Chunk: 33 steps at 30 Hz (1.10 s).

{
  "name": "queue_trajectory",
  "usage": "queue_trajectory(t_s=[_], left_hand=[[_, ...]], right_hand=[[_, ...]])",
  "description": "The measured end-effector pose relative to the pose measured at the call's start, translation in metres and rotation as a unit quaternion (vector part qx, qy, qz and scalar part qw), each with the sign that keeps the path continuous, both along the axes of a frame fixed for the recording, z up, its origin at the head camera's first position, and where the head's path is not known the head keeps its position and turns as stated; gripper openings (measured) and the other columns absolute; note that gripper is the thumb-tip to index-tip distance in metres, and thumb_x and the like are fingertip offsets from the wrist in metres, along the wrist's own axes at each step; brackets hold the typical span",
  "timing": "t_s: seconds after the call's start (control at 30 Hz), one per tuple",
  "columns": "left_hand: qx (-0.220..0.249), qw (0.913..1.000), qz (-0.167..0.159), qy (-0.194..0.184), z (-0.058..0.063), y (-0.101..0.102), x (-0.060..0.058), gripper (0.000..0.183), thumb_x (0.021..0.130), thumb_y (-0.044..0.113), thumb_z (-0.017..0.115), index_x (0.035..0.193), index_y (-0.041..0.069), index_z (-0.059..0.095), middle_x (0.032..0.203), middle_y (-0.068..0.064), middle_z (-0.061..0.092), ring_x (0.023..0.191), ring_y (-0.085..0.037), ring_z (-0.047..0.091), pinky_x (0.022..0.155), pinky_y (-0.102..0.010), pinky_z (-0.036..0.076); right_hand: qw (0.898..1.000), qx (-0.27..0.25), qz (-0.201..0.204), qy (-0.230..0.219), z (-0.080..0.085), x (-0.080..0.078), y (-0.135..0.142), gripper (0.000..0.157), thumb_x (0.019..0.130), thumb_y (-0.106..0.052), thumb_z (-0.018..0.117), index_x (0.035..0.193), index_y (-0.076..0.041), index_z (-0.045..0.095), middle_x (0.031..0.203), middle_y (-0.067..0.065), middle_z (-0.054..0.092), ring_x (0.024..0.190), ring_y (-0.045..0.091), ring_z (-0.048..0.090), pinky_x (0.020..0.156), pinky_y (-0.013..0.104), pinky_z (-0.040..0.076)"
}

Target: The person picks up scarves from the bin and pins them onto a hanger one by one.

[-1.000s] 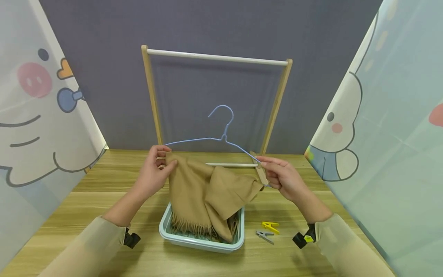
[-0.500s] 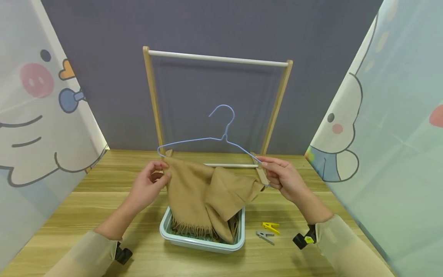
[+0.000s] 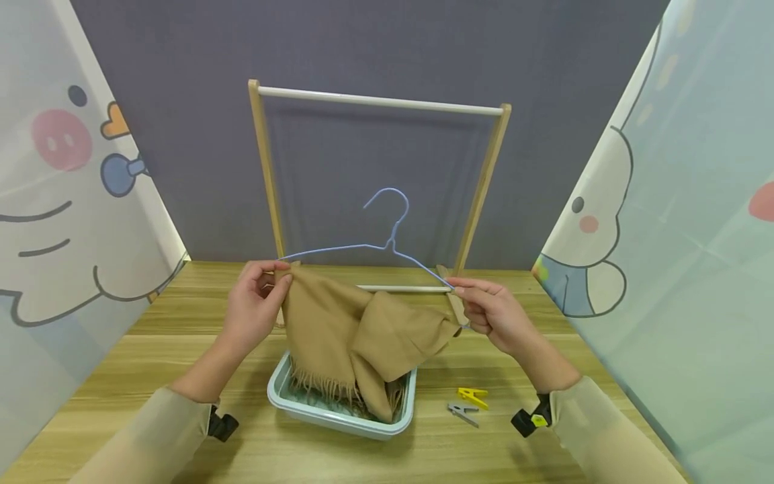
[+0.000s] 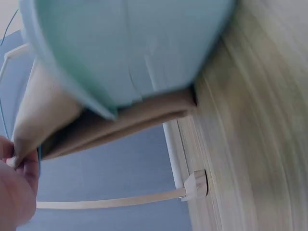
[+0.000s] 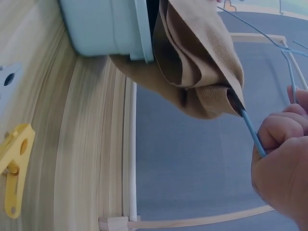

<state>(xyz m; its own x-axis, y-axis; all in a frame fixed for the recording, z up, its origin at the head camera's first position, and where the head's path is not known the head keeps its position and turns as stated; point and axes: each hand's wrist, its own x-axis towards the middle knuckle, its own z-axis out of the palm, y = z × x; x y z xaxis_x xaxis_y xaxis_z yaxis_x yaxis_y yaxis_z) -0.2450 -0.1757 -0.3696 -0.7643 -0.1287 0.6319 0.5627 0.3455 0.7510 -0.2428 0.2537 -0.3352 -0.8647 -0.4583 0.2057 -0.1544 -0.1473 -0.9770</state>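
The tan cloth (image 3: 329,319) hangs across the lower wire of the blue hanger (image 3: 365,245), its fringed edge dropping toward the pale basin (image 3: 338,425). Having the basin directly underneath probably lets the trailing part rest there instead of sagging onto the table (image 3: 326,464).

The left hand (image 3: 254,299) pinches the cloth's upper left corner between thumb and fingers, close to the hanger's left end. That grip seems chosen to spread the cloth sideways along the wire; whether the wire itself sits inside the same pinch cannot be told. The right hand (image 3: 492,316) has thumb and forefinger clamped on the hanger's right shoulder, with the other fingers curled at that end. Held there, the hanger is likely steadied against the pull from the opposite side, its hook pointing up and free of the cloth. The right wrist view shows the wire coming out of the folded cloth just before this hand, so the cloth is wrapped around it rather than merely beside it.

The yellow peg (image 3: 473,396) and grey peg (image 3: 463,413) lie right of the basin, apparently within easy reach, while the rack (image 3: 381,101) stands behind, its top bar bare
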Motion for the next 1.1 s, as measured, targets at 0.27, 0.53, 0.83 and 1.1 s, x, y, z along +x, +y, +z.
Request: queue_trajectory(t_s=[0.27,0.53,0.83,1.1], left_hand=[[-0.092,0.9936,0.065,-0.009,-0.006,-0.013,0.000,0.017,0.099,-0.003,0.073,0.116,-0.003,0.076,0.116,-0.021,0.061,0.094,-0.004,0.059,0.078,-0.008,0.047],[-0.189,0.9692,-0.016,0.157,0.002,0.004,0.001,0.027,0.087,-0.012,0.083,0.111,0.001,0.078,0.108,-0.014,0.067,0.085,-0.016,0.064,0.075,-0.013,0.052],[-0.405,0.8649,-0.211,0.207,0.021,0.055,-0.016,0.043,0.092,0.013,0.090,0.133,0.019,0.080,0.130,-0.008,0.068,0.110,-0.022,0.071,0.093,-0.036,0.062],[-0.495,0.8222,-0.204,0.194,0.039,0.081,-0.024,0.049,0.091,0.023,0.091,0.138,0.029,0.079,0.129,-0.002,0.071,0.118,-0.023,0.063,0.100,-0.043,0.052]], right_hand=[[1.000,0.001,-0.007,-0.002,0.002,0.000,-0.002,0.041,0.116,-0.009,0.050,0.125,-0.034,0.082,0.065,-0.001,0.018,0.053,0.018,0.010,0.050,0.037,0.005],[1.000,0.008,-0.023,-0.005,0.008,-0.001,-0.006,0.038,0.116,-0.012,0.052,0.124,-0.033,0.082,0.062,-0.003,0.021,0.052,0.019,0.010,0.050,0.037,0.006],[1.000,0.011,-0.028,-0.001,0.012,-0.003,-0.013,0.037,0.116,-0.013,0.053,0.125,-0.034,0.082,0.061,-0.007,0.025,0.052,0.018,0.012,0.050,0.037,0.007],[1.000,0.005,-0.015,0.017,0.012,-0.005,-0.016,0.038,0.116,-0.012,0.053,0.129,-0.033,0.081,0.060,-0.008,0.028,0.051,0.018,0.010,0.049,0.037,0.006]])
